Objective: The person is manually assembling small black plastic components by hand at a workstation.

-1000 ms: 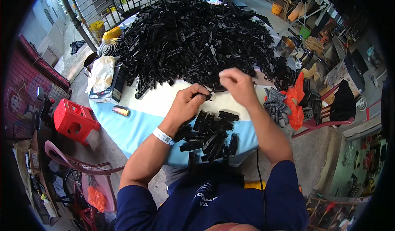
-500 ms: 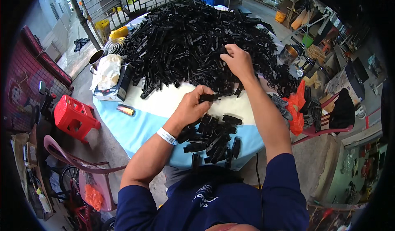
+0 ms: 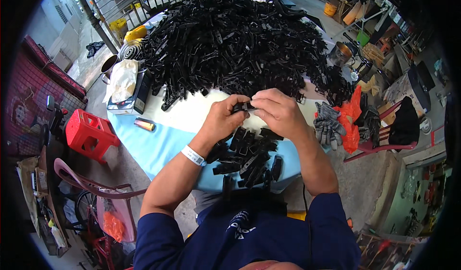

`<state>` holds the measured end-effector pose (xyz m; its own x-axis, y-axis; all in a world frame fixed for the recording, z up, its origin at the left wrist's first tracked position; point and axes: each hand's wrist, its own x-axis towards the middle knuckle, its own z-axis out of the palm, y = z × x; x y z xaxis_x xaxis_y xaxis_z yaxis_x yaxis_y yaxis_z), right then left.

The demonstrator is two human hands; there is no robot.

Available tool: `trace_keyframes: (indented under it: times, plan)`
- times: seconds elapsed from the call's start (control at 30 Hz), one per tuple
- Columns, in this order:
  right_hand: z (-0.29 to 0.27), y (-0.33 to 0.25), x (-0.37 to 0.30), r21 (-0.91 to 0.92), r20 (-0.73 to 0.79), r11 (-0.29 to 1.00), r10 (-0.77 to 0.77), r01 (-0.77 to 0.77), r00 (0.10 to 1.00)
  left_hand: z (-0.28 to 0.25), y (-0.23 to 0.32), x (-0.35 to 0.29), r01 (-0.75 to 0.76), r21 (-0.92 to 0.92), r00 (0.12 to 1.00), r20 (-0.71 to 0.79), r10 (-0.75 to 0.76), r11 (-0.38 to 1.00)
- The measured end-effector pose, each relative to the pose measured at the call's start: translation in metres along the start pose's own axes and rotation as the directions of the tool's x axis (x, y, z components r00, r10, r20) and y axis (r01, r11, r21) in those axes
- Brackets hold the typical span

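Over the near part of the table, my left hand is closed around a small black plastic piece. My right hand pinches at that piece's right end, its fingertips meeting those of my left; whether a second small part is between them is hidden. Beyond both hands rises a large heap of long black plastic pieces. Just below my hands, close to my body, lies a smaller cluster of similar black pieces on the light blue cloth.
At the table's left stand a box with a crumpled cloth on it, a lighter and a metal mug. Grey gloves and an orange bag are at the right. A red stool stands left of the table.
My right hand has come back from the large heap, down to my left hand, and now grips at the piece there. My left hand has stayed nearly in place.
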<state>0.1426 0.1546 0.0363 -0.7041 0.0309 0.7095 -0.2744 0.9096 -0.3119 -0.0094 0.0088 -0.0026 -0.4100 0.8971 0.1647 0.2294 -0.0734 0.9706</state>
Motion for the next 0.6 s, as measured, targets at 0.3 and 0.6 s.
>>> trace_keyframes:
  times: [0.3, 0.6]
  plan:
    - [-0.006, -0.018, -0.006, 0.046, -0.006, 0.999, 0.025, -0.025, 1.0, -0.005, 0.013, -0.012, -0.15, 0.332, 0.989, 0.061, 0.137, 0.931]
    - [-0.006, -0.016, -0.014, 0.089, -0.01, 0.996, 0.009, -0.008, 1.0, -0.004, 0.021, -0.01, -0.178, 0.294, 0.978, 0.16, 0.135, 0.939]
